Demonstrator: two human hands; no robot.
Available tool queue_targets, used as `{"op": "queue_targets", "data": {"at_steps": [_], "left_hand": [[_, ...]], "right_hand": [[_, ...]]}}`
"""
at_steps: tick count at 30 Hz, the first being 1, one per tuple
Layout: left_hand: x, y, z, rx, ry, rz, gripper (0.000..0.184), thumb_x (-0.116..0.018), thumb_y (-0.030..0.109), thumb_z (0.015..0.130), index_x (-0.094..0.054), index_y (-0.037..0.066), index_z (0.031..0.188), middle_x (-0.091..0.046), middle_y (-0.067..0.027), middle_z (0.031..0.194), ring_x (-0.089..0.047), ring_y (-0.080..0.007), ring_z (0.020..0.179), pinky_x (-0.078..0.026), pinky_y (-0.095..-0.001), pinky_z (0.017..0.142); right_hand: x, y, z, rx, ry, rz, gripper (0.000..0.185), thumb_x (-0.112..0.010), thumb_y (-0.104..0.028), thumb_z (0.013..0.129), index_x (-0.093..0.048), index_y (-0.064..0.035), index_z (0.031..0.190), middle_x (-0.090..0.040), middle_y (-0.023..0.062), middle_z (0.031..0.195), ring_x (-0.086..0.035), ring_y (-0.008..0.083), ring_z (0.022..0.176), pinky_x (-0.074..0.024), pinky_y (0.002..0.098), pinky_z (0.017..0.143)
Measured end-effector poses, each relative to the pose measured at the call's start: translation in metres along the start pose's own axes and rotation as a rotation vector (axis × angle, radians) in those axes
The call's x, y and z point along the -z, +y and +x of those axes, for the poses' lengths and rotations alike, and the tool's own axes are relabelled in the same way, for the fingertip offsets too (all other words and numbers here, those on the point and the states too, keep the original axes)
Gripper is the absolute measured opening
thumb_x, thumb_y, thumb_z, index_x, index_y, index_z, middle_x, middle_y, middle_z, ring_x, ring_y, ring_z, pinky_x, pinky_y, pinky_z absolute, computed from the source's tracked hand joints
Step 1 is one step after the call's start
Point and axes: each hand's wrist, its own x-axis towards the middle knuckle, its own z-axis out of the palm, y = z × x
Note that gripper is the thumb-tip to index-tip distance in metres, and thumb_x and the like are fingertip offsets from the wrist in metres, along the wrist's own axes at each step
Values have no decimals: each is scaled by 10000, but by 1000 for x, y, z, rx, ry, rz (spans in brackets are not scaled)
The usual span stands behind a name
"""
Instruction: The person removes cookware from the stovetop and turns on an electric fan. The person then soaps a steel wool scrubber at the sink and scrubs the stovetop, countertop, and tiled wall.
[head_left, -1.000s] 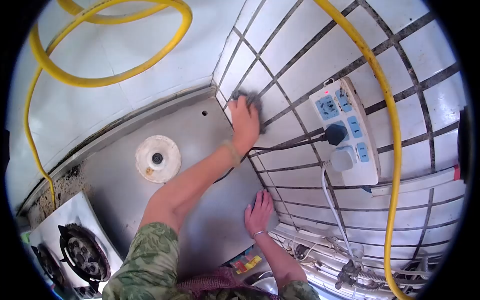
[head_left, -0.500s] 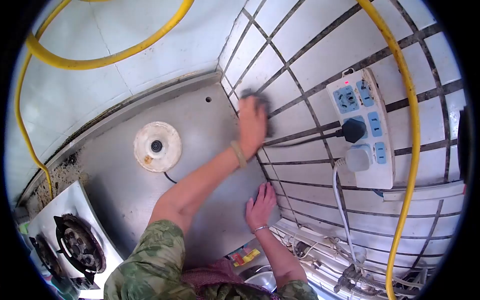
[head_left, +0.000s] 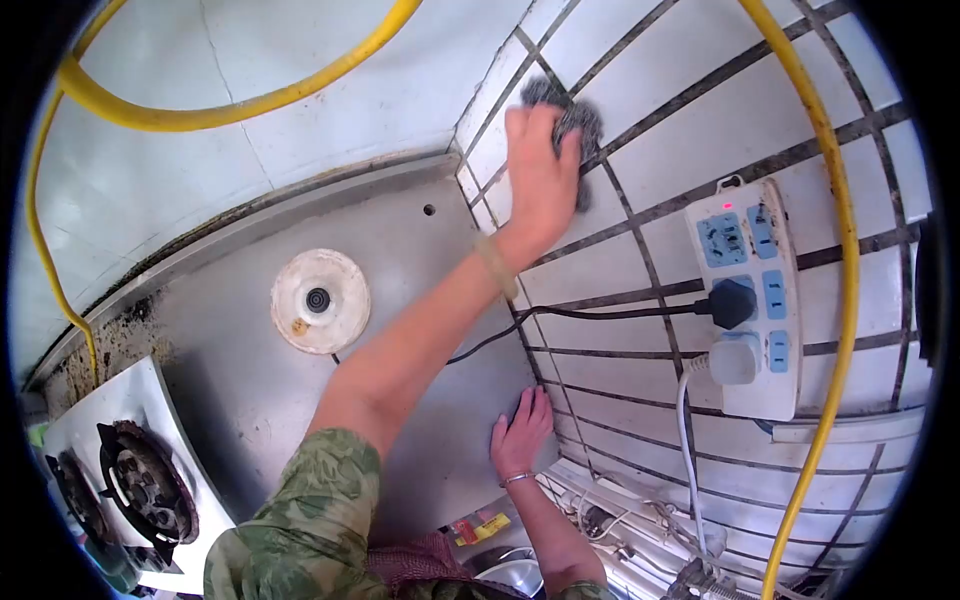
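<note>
My left hand [head_left: 542, 175] is closed round a dark grey scouring pad [head_left: 578, 125] and presses it on the white wall tiles [head_left: 655, 165], near the corner. A pale band circles that wrist. My right hand [head_left: 522, 433] lies on the metal counter [head_left: 430, 430] beside the tiled wall, fingers spread and holding nothing. A round, stained white base [head_left: 320, 301] with a black centre stands on the counter left of my left forearm. Its black cord [head_left: 590, 315] runs behind the forearm towards a power strip [head_left: 752, 300] on the wall.
A gas stove [head_left: 150, 480] is at the lower left, by dark grime. Yellow hose [head_left: 835, 300] hangs before the power strip and loops at the upper left. Pipes [head_left: 610, 515], a metal bowl [head_left: 515, 575] and a white plug cable [head_left: 684, 430] are at the lower right.
My left hand has moved up the tiled wall with the scouring pad. My right hand stays on the counter. The view has shifted slightly, and more of the black cord shows.
</note>
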Motion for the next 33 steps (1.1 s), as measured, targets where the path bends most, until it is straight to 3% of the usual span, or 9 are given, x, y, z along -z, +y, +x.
{"op": "queue_targets", "data": {"at_steps": [4, 6, 10, 13, 19, 22, 25, 28, 33], "left_hand": [[-6, -89, -1, 251, 152, 239, 141, -558, 91, 902, -546, -20, 989, -521, -255, 1038, -517, -420, 980, -430, -485, 866], [23, -145, -10, 469, -45, 364, 165, -562, 112, 909, -565, -25, 1001, -548, -260, 1037, -546, -433, 976, -448, -492, 859], [4, -125, 34, 318, 179, 409, 313, -589, 193, 901, -617, -71, 1066, -615, -268, 1023, -571, -439, 977, -460, -470, 875], [-2, -112, 50, 440, 276, 303, 303, -630, 204, 858, -670, -74, 974, -676, -272, 944, -641, -430, 923, -490, -458, 842], [20, -157, 38, 619, 5, 413, 267, -620, 167, 830, -675, -80, 914, -661, -301, 943, -629, -463, 915, -488, -474, 875], [11, -85, 72, 390, 88, 266, 252, -656, 168, 803, -679, -65, 897, -661, -277, 947, -632, -425, 872, -486, -468, 805], [-5, 40, 120, -181, 149, 11, 219, -665, 159, 841, -668, -38, 937, -634, -182, 873, -595, -315, 788, -471, -379, 751], [-28, 86, 157, -309, 242, -76, 179, -652, 89, 835, -618, -27, 967, -595, -191, 935, -566, -368, 870, -454, -419, 785], [-22, 32, 127, -277, 202, 23, 170, -622, -5, 810, -602, -10, 978, -584, -207, 952, -552, -404, 904, -453, -455, 791]], "right_hand": [[12, -13, 3, -15, -4, 51, 673, -547, -208, 818, -351, 34, 1415, -332, 264, 1461, -311, 455, 1329, -235, 557, 1107], [12, -10, 1, -4, -8, 26, 677, -541, -217, 820, -349, 35, 1418, -333, 264, 1460, -312, 456, 1328, -235, 559, 1106], [13, -8, -1, -29, -40, 15, 685, -541, -224, 818, -346, 35, 1421, -336, 265, 1457, -319, 457, 1323, -241, 565, 1099], [10, -5, -2, -14, -42, 7, 689, -544, -222, 816, -345, 33, 1424, -339, 266, 1455, -323, 458, 1319, -248, 567, 1093], [5, -2, -1, -31, -23, 11, 699, -561, -215, 799, -348, 34, 1416, -340, 269, 1451, -326, 461, 1314, -246, 574, 1091], [5, 2, 1, 17, -17, 37, 694, -567, -214, 791, -356, 35, 1403, -342, 269, 1445, -322, 462, 1314, -244, 577, 1091], [16, -8, -1, -14, -13, 51, 688, -573, -218, 785, -365, 35, 1391, -349, 266, 1435, -322, 462, 1312, -244, 580, 1091], [-2, 3, -5, -24, 24, 15, 684, -578, -226, 782, -373, 33, 1382, -358, 265, 1424, -329, 463, 1302, -245, 585, 1087], [15, -9, -2, -17, 49, 44, 680, -584, -227, 785, -380, 30, 1380, -361, 264, 1421, -335, 465, 1294, -249, 592, 1081]]}}
